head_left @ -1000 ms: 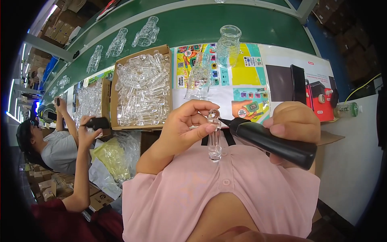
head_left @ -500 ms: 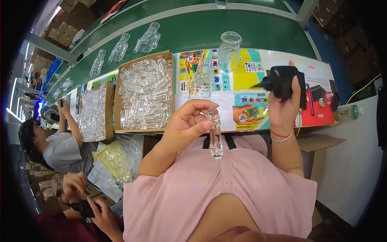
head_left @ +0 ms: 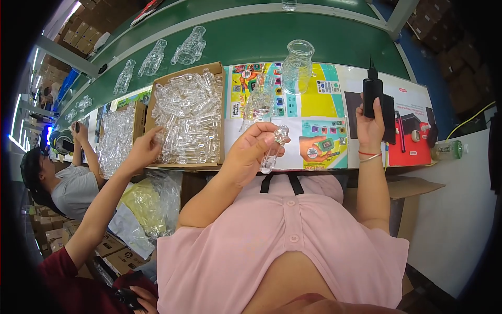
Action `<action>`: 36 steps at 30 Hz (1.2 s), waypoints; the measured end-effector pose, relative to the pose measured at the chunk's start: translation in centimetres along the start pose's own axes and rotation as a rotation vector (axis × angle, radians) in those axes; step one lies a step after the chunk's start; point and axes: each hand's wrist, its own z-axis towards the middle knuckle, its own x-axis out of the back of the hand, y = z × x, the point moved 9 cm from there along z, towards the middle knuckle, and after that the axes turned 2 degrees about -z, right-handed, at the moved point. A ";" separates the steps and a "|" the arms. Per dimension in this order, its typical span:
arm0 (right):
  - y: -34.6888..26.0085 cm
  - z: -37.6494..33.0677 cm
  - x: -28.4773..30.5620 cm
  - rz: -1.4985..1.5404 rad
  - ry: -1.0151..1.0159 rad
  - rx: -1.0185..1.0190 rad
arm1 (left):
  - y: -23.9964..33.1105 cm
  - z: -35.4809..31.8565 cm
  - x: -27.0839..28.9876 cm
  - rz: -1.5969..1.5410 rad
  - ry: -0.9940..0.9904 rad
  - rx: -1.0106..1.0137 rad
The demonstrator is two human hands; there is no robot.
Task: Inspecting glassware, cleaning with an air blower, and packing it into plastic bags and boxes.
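My left hand pinches a small clear glass tube piece in front of my chest. The piece is tilted, its rounded end by my fingertips and its other end pointing down. To the right, over the table, my right hand is closed round a black bottle with a thin, pointed nozzle standing upright. Beyond my left hand lies a larger clear glass vessel on the printed sheet. Behind it stands a clear glass jar-like vessel.
A cardboard box full of clear glass pieces is left of my left hand. A co-worker's hand reaches to its edge. Several glass vessels stand on the green table. A tape roll lies right.
The black bottle has turned from nozzle pointing left to nozzle up. My left hand has tipped the glass piece and raised it slightly. A co-worker's hand has moved to the box.
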 end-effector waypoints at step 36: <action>-4.5 -9.1 -11.0 -0.922 -0.465 0.860 | -3.9 0.2 1.2 -0.201 0.078 0.135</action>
